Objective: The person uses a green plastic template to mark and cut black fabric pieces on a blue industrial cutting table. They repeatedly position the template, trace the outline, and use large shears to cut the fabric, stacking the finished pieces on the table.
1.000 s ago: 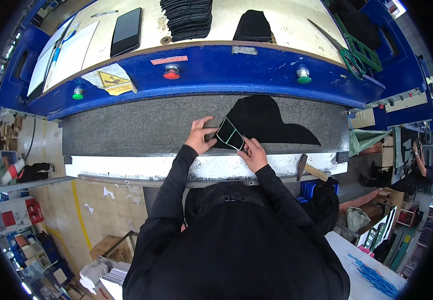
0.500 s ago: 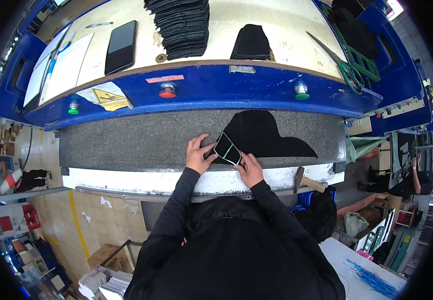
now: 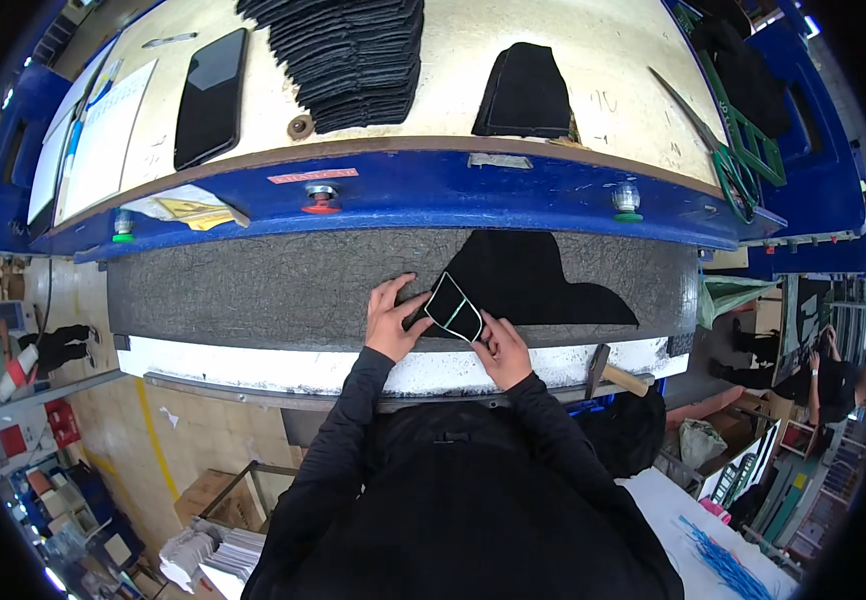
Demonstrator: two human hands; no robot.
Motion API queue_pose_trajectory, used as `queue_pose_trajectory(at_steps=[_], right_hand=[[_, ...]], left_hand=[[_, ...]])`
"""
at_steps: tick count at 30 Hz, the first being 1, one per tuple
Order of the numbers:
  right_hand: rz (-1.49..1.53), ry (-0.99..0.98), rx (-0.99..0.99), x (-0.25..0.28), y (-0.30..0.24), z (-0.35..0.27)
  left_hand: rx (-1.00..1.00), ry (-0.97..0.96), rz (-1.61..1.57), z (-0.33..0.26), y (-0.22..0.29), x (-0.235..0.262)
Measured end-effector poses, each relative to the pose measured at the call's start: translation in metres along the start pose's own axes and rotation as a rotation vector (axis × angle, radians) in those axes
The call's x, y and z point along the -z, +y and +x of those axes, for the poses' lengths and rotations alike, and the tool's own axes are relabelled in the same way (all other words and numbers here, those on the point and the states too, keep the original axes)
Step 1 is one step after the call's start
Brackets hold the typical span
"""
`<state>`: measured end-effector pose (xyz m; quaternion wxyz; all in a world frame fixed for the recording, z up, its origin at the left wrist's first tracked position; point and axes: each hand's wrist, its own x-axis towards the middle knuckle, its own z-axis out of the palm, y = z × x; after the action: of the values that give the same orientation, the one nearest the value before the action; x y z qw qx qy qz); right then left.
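Observation:
A sheet of black material point(image 3: 523, 280) lies on the grey pad point(image 3: 253, 290) of the blue press machine point(image 3: 433, 190). On its near left corner sits a small cutting die point(image 3: 455, 308) with a pale rim and a green bar across it. My left hand point(image 3: 393, 318) lies with fingers spread on the pad and touches the die's left side. My right hand point(image 3: 501, 348) grips the die's near right edge with its fingertips.
On the machine's wooden top lie a stack of black cut pieces point(image 3: 348, 55), a single black piece point(image 3: 528, 92), a dark phone point(image 3: 211, 95), papers point(image 3: 103, 140) and green dies point(image 3: 743, 150). A hammer point(image 3: 618, 375) hangs at the front edge. Another person point(image 3: 833, 375) sits at far right.
The view has tilted slightly, so machine and pad sit lower in the picture. Both hands stay at the die on the sheet's near left corner, with only small shifts.

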<state>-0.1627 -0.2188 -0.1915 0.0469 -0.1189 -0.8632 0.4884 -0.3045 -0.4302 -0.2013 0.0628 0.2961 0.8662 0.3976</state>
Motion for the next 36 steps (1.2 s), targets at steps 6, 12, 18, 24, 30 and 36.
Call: queue_pose_trajectory(at_steps=[6,12,18,24,30,36], right_hand=[[0.364,0.146,-0.182,0.013,0.013,-0.001],[0.573,0.517,-0.138,0.068,-0.006,0.041],[0.649,0.663,-0.075,0.117,-0.047,0.09],[0.519,0.65,0.189,0.153,-0.044,0.145],[0.51,0.596,-0.145,0.123,-0.054,0.086],[-0.092,0.367,0.113,0.044,-0.014,0.031]], left_hand=[[0.079,0.182,0.045,-0.006,0.011,0.004],[-0.014,0.312,0.191,-0.053,0.01,0.02],[0.171,0.234,0.202,-0.049,0.0,0.001],[0.112,0.195,0.301,-0.016,-0.003,0.004],[0.165,0.281,0.325,-0.003,0.017,0.021],[0.17,0.316,0.341,0.004,0.025,0.034]])
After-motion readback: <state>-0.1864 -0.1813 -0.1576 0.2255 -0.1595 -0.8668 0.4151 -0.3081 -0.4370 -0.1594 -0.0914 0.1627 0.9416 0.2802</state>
